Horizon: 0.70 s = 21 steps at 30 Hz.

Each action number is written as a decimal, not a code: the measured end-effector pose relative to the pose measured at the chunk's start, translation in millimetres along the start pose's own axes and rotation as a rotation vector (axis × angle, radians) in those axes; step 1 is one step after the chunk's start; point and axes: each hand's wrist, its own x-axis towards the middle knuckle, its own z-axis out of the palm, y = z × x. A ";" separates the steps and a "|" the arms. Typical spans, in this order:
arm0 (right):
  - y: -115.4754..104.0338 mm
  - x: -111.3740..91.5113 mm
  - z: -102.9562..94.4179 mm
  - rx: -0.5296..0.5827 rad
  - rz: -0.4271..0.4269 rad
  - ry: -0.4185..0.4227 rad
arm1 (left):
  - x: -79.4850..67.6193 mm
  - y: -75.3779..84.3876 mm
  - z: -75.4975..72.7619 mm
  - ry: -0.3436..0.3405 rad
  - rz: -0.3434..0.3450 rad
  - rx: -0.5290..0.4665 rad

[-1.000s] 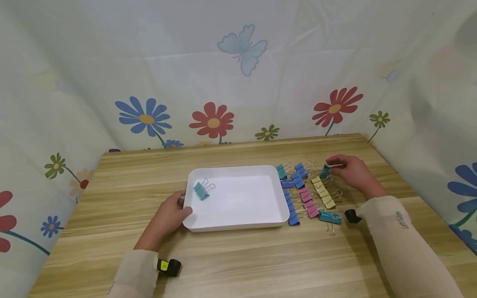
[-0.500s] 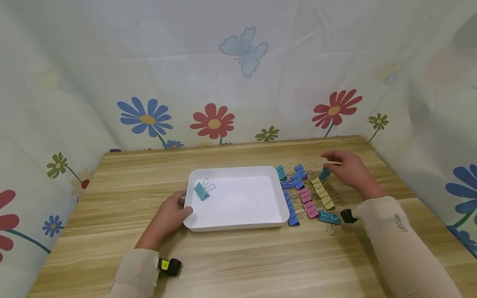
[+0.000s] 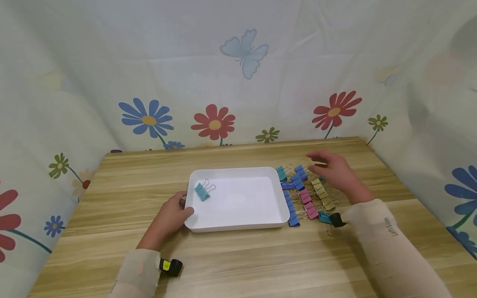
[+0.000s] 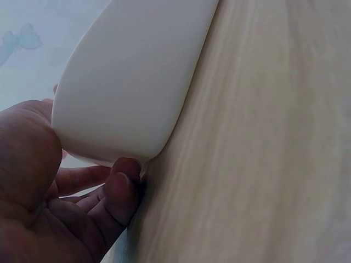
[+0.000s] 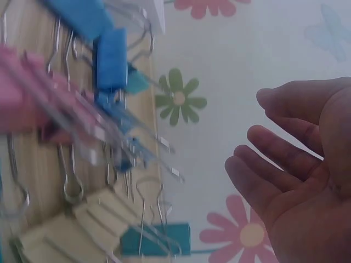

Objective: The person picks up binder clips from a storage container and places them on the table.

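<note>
My left hand grips the left side of a white tray, thumb over the rim and fingers against the outer wall. In the left wrist view the fingertips sit right at the tray's lower corner. One teal binder clip lies inside, near the left end. My right hand hovers over the far end of the binder clips, fingers spread loosely and holding nothing. Below it a teal binder clip stands beside the yellow binder clips; in the head view the hand mostly hides it.
Right of the tray lie blue binder clips, pink binder clips and another teal clip in rough rows. A larger teal clip is partly covered by the right wrist camera. A flowered curtain hangs behind the wooden table.
My right hand has let go of the teal binder clip by the yellow ones and moved left above the clips. The left hand and tray have stayed put.
</note>
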 end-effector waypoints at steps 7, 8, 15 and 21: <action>-19.3 1.1 17.1 0.033 -0.027 -0.008 | 0.5 -0.7 0.0 0.010 -0.002 0.004; -21.8 1.6 19.9 0.040 -0.031 -0.010 | 0.1 -0.5 -0.1 0.011 0.000 0.004; -35.9 3.6 35.3 0.110 -0.075 -0.042 | -1.7 0.4 0.2 0.012 0.010 0.001; -43.3 3.6 45.4 0.215 -0.077 -0.103 | -0.7 0.0 0.5 0.009 0.000 0.008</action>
